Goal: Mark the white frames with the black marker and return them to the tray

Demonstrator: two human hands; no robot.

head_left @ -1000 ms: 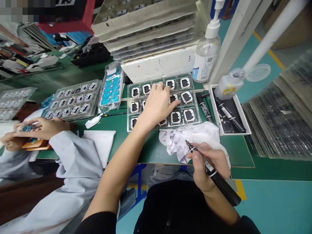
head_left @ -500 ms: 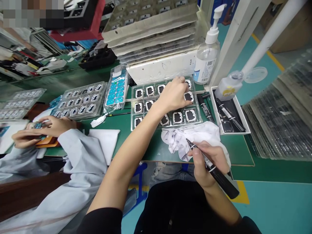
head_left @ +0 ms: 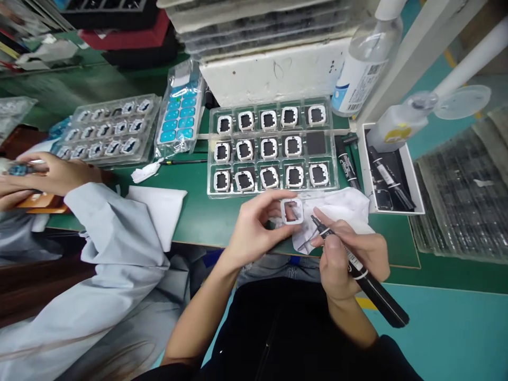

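Observation:
My left hand (head_left: pixel 254 227) holds a small square white frame part (head_left: pixel 292 211) upright between thumb and fingers, just above the table's front edge. My right hand (head_left: pixel 345 259) grips a black marker pen (head_left: pixel 357 270) whose tip points at the part's right side. Beneath both lies a crumpled white cloth (head_left: pixel 341 209) with ink stains. Behind it sits a clear plastic tray (head_left: pixel 273 188) holding rows of the same framed parts; one pocket (head_left: pixel 316 143) at the right of the middle row is empty.
A co-worker's hand and pale sleeve (head_left: pixel 103 211) work at the left beside a second tray (head_left: pixel 107 129) and a blue-keyed packet (head_left: pixel 180 114). A white box (head_left: pixel 391 174) of pens, a pump bottle (head_left: pixel 363 63), a squeeze bottle (head_left: pixel 400 124) and stacked trays (head_left: pixel 273 69) stand behind.
My left hand has lifted one framed part out of the tray's right side and brought it down to the marker tip. The camera has tipped downward.

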